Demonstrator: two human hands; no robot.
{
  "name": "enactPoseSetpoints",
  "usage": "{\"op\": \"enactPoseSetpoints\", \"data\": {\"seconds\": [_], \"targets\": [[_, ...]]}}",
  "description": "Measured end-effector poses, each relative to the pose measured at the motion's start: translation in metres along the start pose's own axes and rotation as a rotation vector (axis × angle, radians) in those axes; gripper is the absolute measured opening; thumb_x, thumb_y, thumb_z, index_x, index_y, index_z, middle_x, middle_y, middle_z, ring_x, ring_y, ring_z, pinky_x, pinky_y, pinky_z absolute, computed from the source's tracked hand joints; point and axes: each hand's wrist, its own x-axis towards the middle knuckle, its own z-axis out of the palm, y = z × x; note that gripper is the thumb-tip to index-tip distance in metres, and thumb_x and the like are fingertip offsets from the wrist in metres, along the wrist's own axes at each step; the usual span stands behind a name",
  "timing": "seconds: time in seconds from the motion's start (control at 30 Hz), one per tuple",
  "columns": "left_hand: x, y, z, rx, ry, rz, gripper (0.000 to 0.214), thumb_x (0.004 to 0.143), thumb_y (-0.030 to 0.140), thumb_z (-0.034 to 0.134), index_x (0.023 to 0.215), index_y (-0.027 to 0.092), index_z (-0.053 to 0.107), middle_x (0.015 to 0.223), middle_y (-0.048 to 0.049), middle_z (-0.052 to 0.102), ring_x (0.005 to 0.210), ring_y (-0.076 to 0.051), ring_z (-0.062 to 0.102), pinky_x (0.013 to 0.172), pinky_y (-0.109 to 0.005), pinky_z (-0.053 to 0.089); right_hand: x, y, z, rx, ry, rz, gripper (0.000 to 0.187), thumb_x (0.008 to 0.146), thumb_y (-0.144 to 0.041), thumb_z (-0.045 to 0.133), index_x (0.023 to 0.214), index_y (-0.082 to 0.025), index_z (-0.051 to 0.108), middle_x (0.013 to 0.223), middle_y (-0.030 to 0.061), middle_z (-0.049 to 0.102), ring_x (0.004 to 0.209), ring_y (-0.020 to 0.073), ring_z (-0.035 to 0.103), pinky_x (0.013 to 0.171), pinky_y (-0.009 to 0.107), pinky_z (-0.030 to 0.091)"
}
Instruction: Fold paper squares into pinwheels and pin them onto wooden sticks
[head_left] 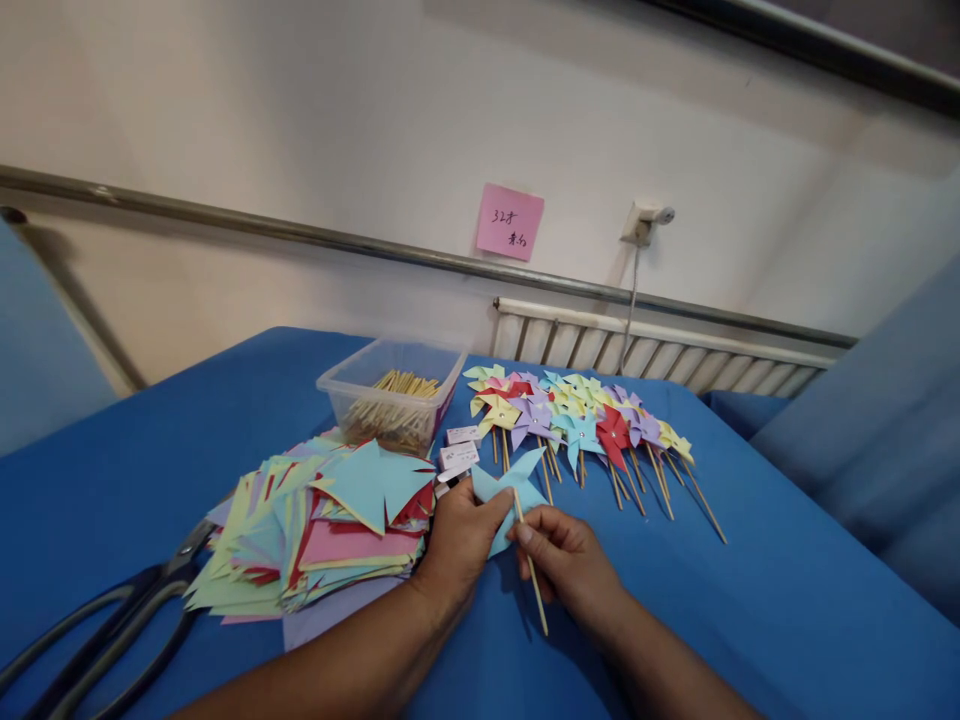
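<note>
My left hand is closed on a light blue paper pinwheel, pinching its folded centre. My right hand pinches a thin wooden stick that lies against the pinwheel's back and slants down toward me. Both hands hover just over the blue tablecloth, in front of a row of several finished pinwheels in yellow, purple, blue and red lying on their sticks.
A messy stack of cut coloured paper squares lies left of my hands. Black scissors sit at the far left. A clear plastic box of sticks stands behind the stack, with small white packets beside it. A pink note hangs on the wall.
</note>
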Motion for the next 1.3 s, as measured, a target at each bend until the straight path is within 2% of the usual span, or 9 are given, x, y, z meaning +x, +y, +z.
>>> {"op": "enactPoseSetpoints", "data": {"seconds": [0.33, 0.7, 0.87, 1.1, 1.3], "targets": [[0.001, -0.004, -0.001, 0.026, 0.0, -0.006, 0.018, 0.061, 0.031, 0.07, 0.066, 0.015, 0.064, 0.056, 0.0029, 0.061, 0.05, -0.012, 0.05, 0.05, -0.022, 0.041, 0.0, -0.002, 0.002, 0.02, 0.027, 0.003, 0.043, 0.07, -0.057, 0.066, 0.066, -0.017, 0.052, 0.045, -0.0067, 0.051, 0.028, 0.003, 0.035, 0.031, 0.016, 0.021], [0.002, -0.01, -0.002, -0.026, -0.042, -0.009, 0.023, 0.064, 0.034, 0.07, 0.071, 0.013, 0.065, 0.059, 0.0011, 0.062, 0.052, -0.011, 0.05, 0.049, -0.021, 0.039, 0.002, 0.0, 0.0, 0.064, 0.036, 0.024, 0.041, 0.069, -0.054, 0.069, 0.066, -0.017, 0.051, 0.042, -0.0078, 0.051, 0.026, 0.0023, 0.033, 0.029, 0.016, 0.018], [0.002, -0.009, -0.001, -0.055, -0.062, -0.001, 0.023, 0.063, 0.033, 0.071, 0.073, 0.013, 0.065, 0.064, -0.0009, 0.065, 0.055, -0.013, 0.054, 0.053, -0.023, 0.042, 0.003, 0.002, -0.001, 0.055, 0.032, 0.022, 0.042, 0.07, -0.055, 0.067, 0.064, -0.017, 0.05, 0.043, -0.0075, 0.051, 0.027, 0.0024, 0.033, 0.029, 0.016, 0.019], [0.001, -0.003, -0.002, -0.053, -0.023, -0.024, 0.017, 0.063, 0.029, 0.07, 0.067, 0.015, 0.063, 0.057, 0.0035, 0.06, 0.05, -0.01, 0.048, 0.05, -0.021, 0.039, 0.002, 0.003, -0.001, -0.024, 0.033, -0.029, 0.039, 0.073, -0.054, 0.065, 0.069, -0.017, 0.052, 0.046, -0.007, 0.052, 0.031, 0.0039, 0.037, 0.033, 0.016, 0.026], [0.002, -0.006, -0.001, -0.045, -0.044, -0.032, 0.02, 0.063, 0.031, 0.071, 0.071, 0.014, 0.064, 0.06, 0.0019, 0.062, 0.052, -0.011, 0.049, 0.05, -0.021, 0.039, 0.003, 0.004, -0.002, -0.02, 0.065, -0.028, 0.038, 0.072, -0.053, 0.065, 0.067, -0.017, 0.052, 0.046, -0.0065, 0.052, 0.032, 0.0042, 0.038, 0.034, 0.017, 0.026]]}}
